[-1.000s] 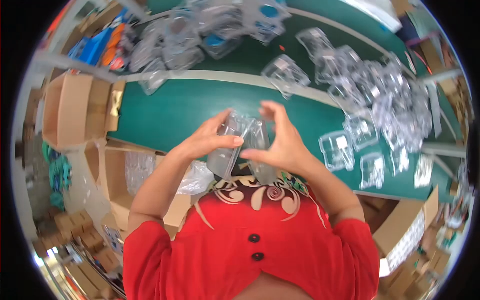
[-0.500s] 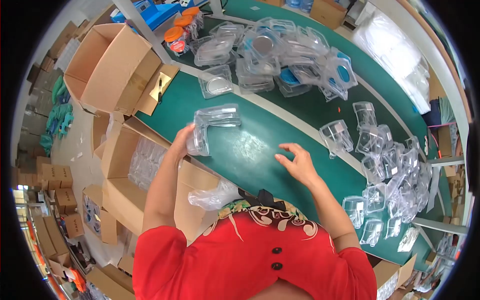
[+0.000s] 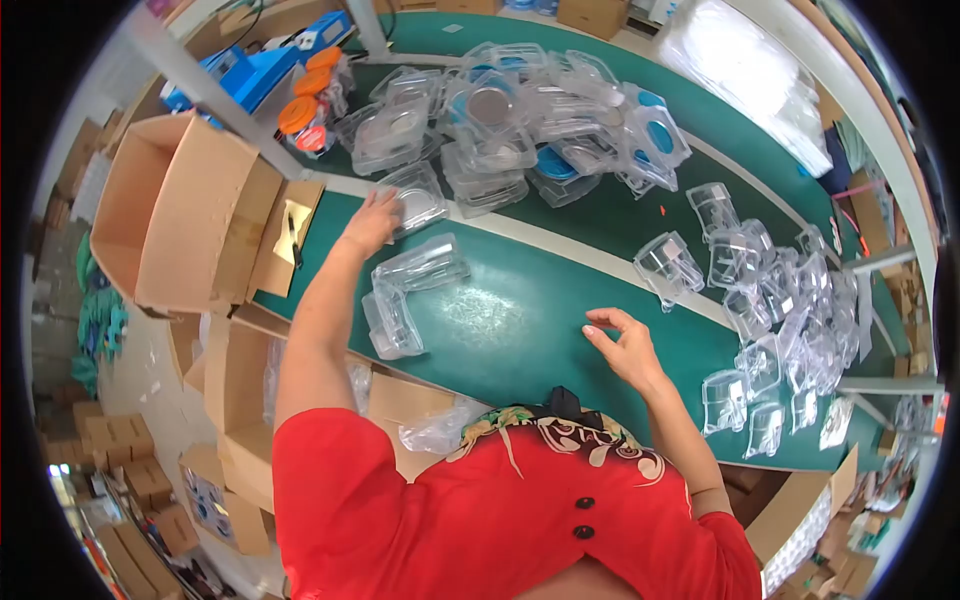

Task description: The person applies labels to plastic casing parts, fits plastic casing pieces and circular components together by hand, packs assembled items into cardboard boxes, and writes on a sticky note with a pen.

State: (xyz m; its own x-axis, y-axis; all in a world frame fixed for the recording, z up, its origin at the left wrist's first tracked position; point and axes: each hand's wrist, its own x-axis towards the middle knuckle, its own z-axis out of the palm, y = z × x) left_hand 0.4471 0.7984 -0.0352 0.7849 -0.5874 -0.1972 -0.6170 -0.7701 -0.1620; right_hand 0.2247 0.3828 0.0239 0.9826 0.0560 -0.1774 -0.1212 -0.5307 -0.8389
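My left hand [image 3: 374, 222] touches the left edge of a clear plastic tray [image 3: 417, 200] with a round recess; its fingertips rest on the plastic. Just below it on the green table [image 3: 520, 345], two clear plastic shells [image 3: 422, 262] [image 3: 394, 322] lie at an angle to each other. My right hand [image 3: 622, 345] hovers over the table to the right with thumb and fingers apart, holding nothing. Behind lies a heap of clear trays [image 3: 570, 100], some with blue discs. More clear shells [image 3: 790, 300] are piled at the right.
An open cardboard box [image 3: 190, 215] stands at the left, with another box [image 3: 240, 385] below it. Orange-lidded jars [image 3: 298, 115] stand at the back left beside a metal post [image 3: 215, 85]. A crumpled plastic bag [image 3: 437, 430] lies at the near edge.
My left hand has let go of the clear shell and moved up to the tray with the round recess. The view has shifted, and my right hand stays apart from the objects.
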